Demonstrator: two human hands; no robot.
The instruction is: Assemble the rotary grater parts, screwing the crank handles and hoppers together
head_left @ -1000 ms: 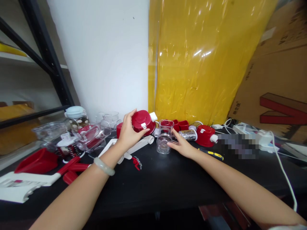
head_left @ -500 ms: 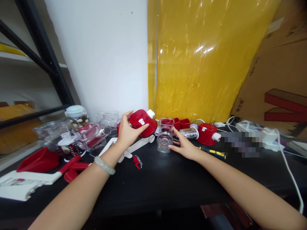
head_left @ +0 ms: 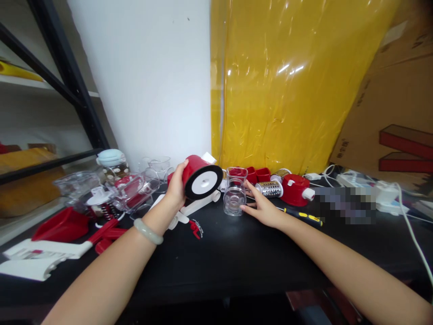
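Two hands busy here: left hand [head_left: 175,188] is wrapped around a red round plastic housing with a white disc face [head_left: 200,178], lifted above the black table [head_left: 237,253]. Right hand [head_left: 263,208] lies flat and open, fingertips touching a clear plastic cup [head_left: 234,197] between both hands.

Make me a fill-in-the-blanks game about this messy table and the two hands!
The left hand holds up a red part whose round face is ____.
The right hand lies open beside a ____ plastic cup.
A pale bracelet sits on the ____ wrist.
The table top is ____.
Missing words: white, clear, left, black.
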